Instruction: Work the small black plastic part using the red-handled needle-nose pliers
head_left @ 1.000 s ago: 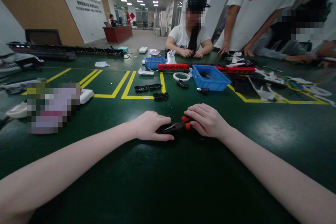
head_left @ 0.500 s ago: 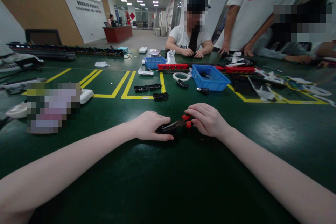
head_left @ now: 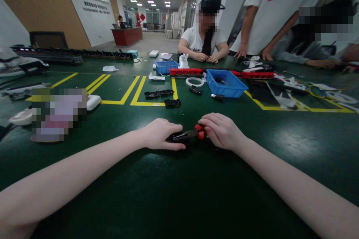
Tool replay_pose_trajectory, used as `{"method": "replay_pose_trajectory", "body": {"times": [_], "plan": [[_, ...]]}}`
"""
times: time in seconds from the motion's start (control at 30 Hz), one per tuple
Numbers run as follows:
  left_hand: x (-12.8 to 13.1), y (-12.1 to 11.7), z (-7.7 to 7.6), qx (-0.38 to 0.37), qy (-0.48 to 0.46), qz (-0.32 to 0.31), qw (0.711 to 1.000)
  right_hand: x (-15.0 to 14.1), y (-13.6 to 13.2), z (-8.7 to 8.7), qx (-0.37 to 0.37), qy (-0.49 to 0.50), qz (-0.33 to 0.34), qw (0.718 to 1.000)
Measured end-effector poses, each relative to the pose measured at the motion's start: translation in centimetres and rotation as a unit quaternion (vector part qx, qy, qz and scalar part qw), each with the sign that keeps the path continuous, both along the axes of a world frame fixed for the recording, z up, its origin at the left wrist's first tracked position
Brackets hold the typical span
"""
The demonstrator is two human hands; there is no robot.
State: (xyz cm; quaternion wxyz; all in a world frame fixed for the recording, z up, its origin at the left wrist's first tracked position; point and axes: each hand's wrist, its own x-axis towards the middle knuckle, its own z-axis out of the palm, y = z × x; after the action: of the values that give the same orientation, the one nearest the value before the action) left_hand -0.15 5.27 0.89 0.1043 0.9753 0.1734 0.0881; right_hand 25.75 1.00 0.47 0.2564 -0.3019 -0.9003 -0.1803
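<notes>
Head view: right hand [head_left: 221, 131] grips red-handled pliers [head_left: 188, 134] (dark jaws); left hand [head_left: 160, 134] clasps black part [head_left: 171, 139].

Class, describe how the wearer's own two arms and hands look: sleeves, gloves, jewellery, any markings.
Both forearms are bare along all that shows; no sleeve shows. The left hand and right hand wear no gloves; no rings, watch, bands or markings are visible.

Both bare forearms extended from the lower corners of the frame, converging at centre. Left hand [head_left: 159, 134] palm down, fingers curled, thumb lying along the lower edge. Right hand [head_left: 221, 131] palm down, fingers bent and closed in a grip. Hands near, not touching.
</notes>
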Motion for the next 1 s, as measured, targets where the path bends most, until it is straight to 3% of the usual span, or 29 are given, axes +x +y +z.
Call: {"method": "replay_pose_trajectory", "body": {"times": [1.0], "plan": [[0.03, 0.13, -0.27, 0.018, 0.012, 0.001, 1.000, 0.06, -0.17, 0.30, 0.002, -0.010, 0.004, 1.000]]}}
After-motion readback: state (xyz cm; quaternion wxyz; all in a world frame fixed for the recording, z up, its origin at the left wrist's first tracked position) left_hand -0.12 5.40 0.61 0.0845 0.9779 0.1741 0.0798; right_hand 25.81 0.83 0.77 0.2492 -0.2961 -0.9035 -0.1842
